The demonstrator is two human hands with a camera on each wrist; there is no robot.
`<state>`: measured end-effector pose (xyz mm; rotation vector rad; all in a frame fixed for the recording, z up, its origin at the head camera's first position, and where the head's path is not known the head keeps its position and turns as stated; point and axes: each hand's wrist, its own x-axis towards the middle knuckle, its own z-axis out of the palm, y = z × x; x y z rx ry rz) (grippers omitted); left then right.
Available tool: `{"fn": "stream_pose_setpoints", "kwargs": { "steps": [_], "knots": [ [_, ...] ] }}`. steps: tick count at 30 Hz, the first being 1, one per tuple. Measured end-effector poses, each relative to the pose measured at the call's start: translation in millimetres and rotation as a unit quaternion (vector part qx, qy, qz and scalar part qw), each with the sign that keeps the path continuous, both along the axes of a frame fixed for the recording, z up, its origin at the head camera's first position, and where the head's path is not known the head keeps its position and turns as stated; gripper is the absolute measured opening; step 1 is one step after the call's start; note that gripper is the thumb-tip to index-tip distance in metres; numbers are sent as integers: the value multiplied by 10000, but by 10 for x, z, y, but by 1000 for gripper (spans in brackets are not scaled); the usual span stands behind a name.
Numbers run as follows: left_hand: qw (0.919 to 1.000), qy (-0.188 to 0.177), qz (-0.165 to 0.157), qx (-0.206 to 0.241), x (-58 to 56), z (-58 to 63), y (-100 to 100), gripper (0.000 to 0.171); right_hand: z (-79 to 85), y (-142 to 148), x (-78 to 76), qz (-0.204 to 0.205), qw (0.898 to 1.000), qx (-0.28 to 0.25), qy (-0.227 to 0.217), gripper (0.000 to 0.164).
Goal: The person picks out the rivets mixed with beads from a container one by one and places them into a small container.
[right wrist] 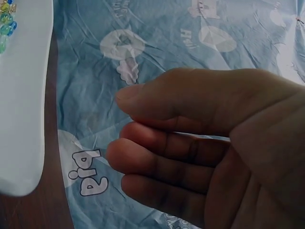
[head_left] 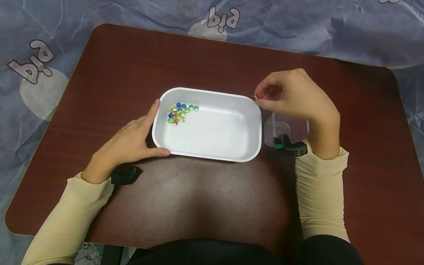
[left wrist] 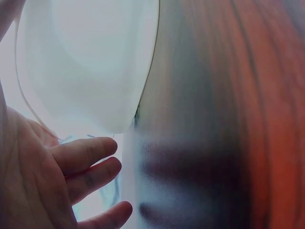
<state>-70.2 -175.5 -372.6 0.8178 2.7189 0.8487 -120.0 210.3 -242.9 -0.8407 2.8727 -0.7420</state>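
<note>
A white tray stands on the table. Glass beads in blue, green and yellow lie at its left end, mixed with small gold pieces. My left hand is spread against the tray's left end, thumb at the front rim and forefinger at the left rim. Above the tray's right rim, my right hand pinches a small gold piece with flared ends, perhaps a thumbtack, between thumb and fingertip. In the right wrist view the fingers of that hand hide the piece.
A clear plastic box stands just right of the tray, partly hidden under my right hand and wrist. The brown table has a blue patterned cloth beyond its far edge.
</note>
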Motion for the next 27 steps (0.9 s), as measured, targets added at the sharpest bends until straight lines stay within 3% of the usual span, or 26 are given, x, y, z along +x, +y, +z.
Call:
{"fn": "stream_pose_setpoints", "kwargs": {
  "steps": [6,27],
  "knots": [
    [10000,12,-23,31,1,-4,-5,130,11,95,21,-38,9998,158,69,9],
    [10000,5,-14,45,-8,-4,-8,130,207,456,185,-849,9955,355,222,11]
  ]
}}
